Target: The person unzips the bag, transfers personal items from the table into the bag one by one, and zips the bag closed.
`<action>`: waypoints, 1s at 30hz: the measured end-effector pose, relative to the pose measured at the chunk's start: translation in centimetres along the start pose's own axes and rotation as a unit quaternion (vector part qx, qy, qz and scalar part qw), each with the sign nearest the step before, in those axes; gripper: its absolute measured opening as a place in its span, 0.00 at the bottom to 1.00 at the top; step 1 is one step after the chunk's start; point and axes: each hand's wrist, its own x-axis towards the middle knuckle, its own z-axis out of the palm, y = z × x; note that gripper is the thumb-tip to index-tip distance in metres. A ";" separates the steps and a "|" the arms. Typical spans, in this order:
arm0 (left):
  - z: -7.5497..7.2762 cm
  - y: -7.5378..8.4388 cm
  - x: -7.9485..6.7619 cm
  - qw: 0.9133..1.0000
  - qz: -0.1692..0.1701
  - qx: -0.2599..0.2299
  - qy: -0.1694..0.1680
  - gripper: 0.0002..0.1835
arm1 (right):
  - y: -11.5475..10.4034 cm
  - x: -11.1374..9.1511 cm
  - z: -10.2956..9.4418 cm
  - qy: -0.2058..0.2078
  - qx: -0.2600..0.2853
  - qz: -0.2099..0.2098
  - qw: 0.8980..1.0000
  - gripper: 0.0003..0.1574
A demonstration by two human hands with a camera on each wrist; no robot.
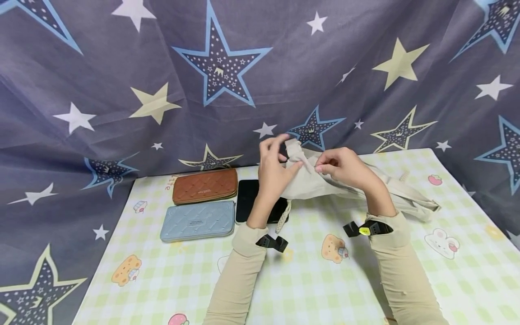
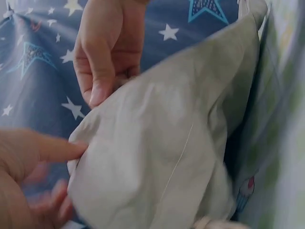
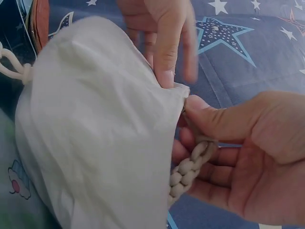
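Pinching an off-white cloth bag (image 1: 305, 184), right hand (image 1: 345, 168) screens beige braided cord (image 3: 185, 176)—right-wrist view reveals it; left hand (image 1: 271, 170), spread, touches cloth; black slab (image 1: 245, 198), eight o'clock.

Brown purse (image 1: 205, 187): near table's (image 1: 308, 282) far left corner
Blue purse (image 1: 198, 221): near left edge
Black slab (image 1: 246, 201): near far edge
Starry cloth (image 1: 243, 34): behind table

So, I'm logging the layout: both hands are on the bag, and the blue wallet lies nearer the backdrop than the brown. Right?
No: in the head view, the brown wallet lies nearer the backdrop than the blue wallet. Left hand and right hand do touch the bag.
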 end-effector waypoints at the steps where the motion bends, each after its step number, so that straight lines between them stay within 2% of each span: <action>1: 0.0 -0.1 0.0 0.999 -0.041 -0.018 -0.005 0.38 | 0.0 0.0 0.0 0.006 0.006 0.003 1.000 0.05; 2: 0.0 -0.2 0.0 0.995 -0.083 -0.050 -0.020 0.42 | 0.0 -0.1 0.0 0.014 0.011 0.002 1.000 0.04; 3: -0.1 -0.3 0.1 0.988 -0.123 -0.088 -0.043 0.44 | 0.0 -0.1 0.0 0.020 0.017 -0.001 1.000 0.04; 4: -0.1 -0.5 0.1 0.977 -0.156 -0.130 -0.071 0.42 | -0.1 -0.1 0.0 0.026 0.022 -0.008 0.999 0.03; 6: -0.2 -0.9 0.4 0.943 -0.207 -0.222 -0.136 0.34 | -0.1 -0.2 0.1 0.037 0.029 -0.027 0.999 0.01; 8: -0.3 -1.1 0.5 0.909 -0.236 -0.289 -0.186 0.24 | -0.3 -0.3 0.2 0.047 0.030 -0.047 0.997 0.01; 10: -0.2 -1.0 0.5 0.895 -0.239 -0.316 -0.206 0.18 | -0.5 -0.3 0.3 0.051 0.033 -0.062 0.996 0.03; 11: -0.1 -0.9 0.5 0.893 -0.237 -0.324 -0.203 0.17 | -0.6 -0.3 0.3 0.051 0.035 -0.065 0.996 0.03; 14: 0.2 -0.5 0.3 0.898 -0.223 -0.337 -0.173 0.17 | -0.9 -0.4 0.2 0.041 0.044 -0.049 0.997 0.03; 18: 0.4 0.0 0.2 0.908 -0.202 -0.346 -0.120 0.17 | -1.1 -0.6 -0.3 0.024 0.070 0.022 0.997 0.07; 22: 0.5 0.1 0.1 0.917 -0.177 -0.353 -0.063 0.16 | -1.0 -0.7 -0.7 0.022 0.117 0.076 0.990 0.13; 26: 0.5 0.0 0.2 0.914 -0.156 -0.373 -0.026 0.15 | -0.9 -0.7 -0.7 0.033 0.158 0.088 0.983 0.15; 30: 0.4 0.0 0.3 0.909 -0.148 -0.389 -0.017 0.15 | -0.8 -0.7 -0.8 0.035 0.177 0.088 0.980 0.15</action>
